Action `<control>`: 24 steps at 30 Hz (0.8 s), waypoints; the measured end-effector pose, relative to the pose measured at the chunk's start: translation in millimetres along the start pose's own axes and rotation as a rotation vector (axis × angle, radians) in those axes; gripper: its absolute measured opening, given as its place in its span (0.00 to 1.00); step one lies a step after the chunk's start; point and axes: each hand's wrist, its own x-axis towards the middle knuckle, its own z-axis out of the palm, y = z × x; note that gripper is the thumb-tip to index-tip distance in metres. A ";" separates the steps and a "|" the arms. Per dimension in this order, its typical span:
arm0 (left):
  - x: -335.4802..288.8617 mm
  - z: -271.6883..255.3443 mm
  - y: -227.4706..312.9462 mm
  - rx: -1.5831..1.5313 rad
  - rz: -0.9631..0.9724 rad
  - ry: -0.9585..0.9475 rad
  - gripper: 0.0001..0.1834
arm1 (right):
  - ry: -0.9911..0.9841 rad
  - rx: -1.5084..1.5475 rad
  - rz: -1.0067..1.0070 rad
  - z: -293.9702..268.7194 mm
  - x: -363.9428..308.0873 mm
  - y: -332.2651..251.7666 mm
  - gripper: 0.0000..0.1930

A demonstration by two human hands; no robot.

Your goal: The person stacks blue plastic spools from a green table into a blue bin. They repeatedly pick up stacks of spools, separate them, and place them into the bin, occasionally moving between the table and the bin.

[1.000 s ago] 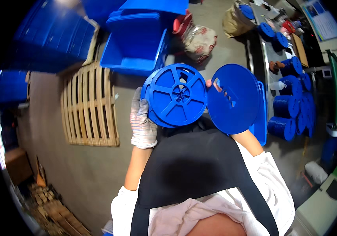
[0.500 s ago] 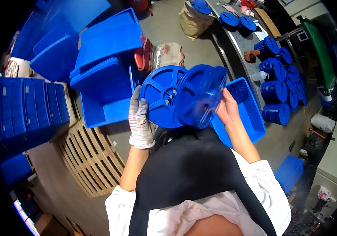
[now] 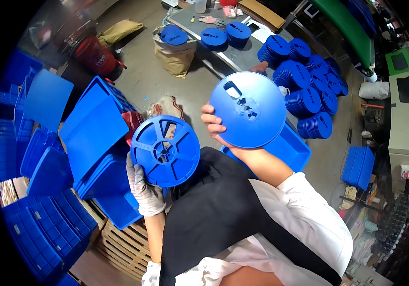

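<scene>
My left hand (image 3: 146, 194), in a striped knit glove, grips a blue spoked reel disc (image 3: 165, 151) by its lower left rim. Open windows and a hub hole show in that disc. To the right and higher up, my bare right hand (image 3: 216, 125) is closed on the left edge of a smooth blue reel disc (image 3: 259, 126). This one has a slot and a pierced centre; its far side is hidden. The two discs are apart. Below the right disc stands a blue bin (image 3: 297, 151), partly covered by my forearm and the disc.
Several stacks of blue discs (image 3: 294, 76) stand on the grey table (image 3: 185, 19) at the far right. A tan sack (image 3: 178, 59) topped with a disc stands beside it. Blue bins (image 3: 94, 128) crowd the left, near a wooden pallet (image 3: 123, 248) and red barrel (image 3: 94, 55).
The discs, close together and overlapping before, are now apart. My left hand has moved left and lower; my right hand has turned its disc's flat face toward me. The whole view has swung right.
</scene>
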 end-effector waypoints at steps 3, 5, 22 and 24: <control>21.4 3.0 6.5 0.010 -0.025 -0.014 0.27 | 0.016 0.077 0.030 -1.6 21.4 -3.9 0.17; 41.8 -0.3 12.1 0.020 -0.027 -0.033 0.28 | 0.025 0.060 0.002 -2.5 37.1 -6.9 0.17; 172.4 83.1 -3.2 -0.098 -0.037 -0.077 0.35 | -0.053 -0.662 -0.040 -1.0 144.1 -97.2 0.20; 186.1 108.9 -8.7 -0.053 -0.049 -0.081 0.38 | -0.039 -0.527 0.062 14.8 156.3 -115.4 0.23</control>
